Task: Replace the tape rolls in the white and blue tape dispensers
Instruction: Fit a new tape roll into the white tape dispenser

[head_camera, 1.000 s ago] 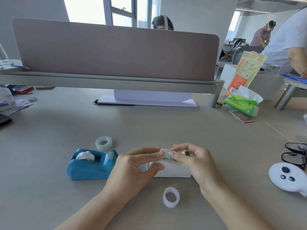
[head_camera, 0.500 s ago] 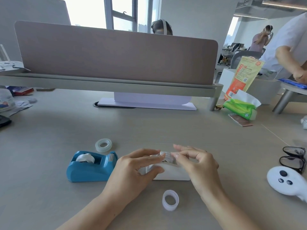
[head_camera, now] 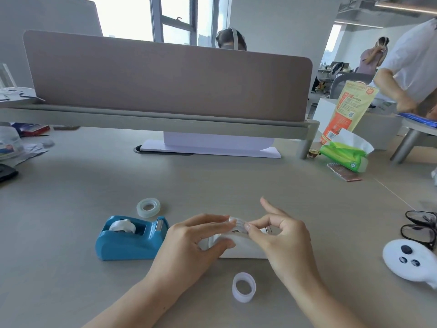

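1. I see a pale counter [head_camera: 212, 181] spanning my view, with a brown divider panel [head_camera: 165, 81] standing on a raised grey shelf [head_camera: 165, 120] at its far side.
2. Below that shelf, a flat white stand base [head_camera: 212, 147] lies on the counter.
3. Far right, a green tissue pack [head_camera: 343, 155] with a white sheet sticking up lies near an upright orange snack bag [head_camera: 347, 110]. A reddish booklet [head_camera: 343, 172] lies just in front of the pack.
4. At the right edge, dark-framed glasses [head_camera: 421, 230] sit just behind a white controller [head_camera: 411, 261] with dark buttons.
5. At the left edge I make out a red box [head_camera: 33, 129] and a black object [head_camera: 6, 172] cut off by the frame.
6. A person's head [head_camera: 230, 40] shows above the panel. A person in a white shirt [head_camera: 416, 65] is at the right.
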A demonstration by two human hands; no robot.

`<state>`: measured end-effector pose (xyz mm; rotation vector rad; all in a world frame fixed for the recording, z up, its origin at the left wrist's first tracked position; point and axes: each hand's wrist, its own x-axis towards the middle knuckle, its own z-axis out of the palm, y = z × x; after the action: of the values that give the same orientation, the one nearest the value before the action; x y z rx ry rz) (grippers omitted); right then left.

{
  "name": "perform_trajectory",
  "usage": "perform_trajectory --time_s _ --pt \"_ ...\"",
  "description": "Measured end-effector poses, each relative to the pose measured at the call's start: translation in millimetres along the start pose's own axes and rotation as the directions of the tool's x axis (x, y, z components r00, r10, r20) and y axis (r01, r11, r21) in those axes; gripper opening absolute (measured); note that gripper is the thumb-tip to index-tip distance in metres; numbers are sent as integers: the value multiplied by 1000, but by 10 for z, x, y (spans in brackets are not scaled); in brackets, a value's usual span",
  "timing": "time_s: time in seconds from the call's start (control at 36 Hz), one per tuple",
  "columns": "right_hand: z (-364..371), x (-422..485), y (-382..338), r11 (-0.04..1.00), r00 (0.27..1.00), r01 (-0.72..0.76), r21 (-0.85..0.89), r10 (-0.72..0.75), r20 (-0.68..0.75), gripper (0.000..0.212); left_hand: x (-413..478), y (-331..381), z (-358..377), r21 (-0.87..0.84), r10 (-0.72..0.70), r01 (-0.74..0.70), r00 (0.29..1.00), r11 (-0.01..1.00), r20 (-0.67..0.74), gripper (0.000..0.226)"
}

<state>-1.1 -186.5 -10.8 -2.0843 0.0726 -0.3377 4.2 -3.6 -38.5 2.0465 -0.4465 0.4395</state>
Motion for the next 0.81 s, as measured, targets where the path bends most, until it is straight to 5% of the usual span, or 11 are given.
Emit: perform_trajectory --time_s 0.36,0.53,0.69,0.81 --pt "107 -11 8 940 967 142 -311 -198 -158 11 12 -7 7 15 17 -17 1000 1000 2 33" --pt "70 -14 13 955 978 141 -262 -176 -116 14 17 -9 2 40 24 -25 1000 999 13 33" --pt "14 19 -2 999 1000 -17 27 17 8 11 14 -11 -4 50 26 -26 1000 998 13 33" --pt "4 18 -59 997 998 -54 59 51 45 9 16 -10 -8 49 26 -27 1000 998 14 33"
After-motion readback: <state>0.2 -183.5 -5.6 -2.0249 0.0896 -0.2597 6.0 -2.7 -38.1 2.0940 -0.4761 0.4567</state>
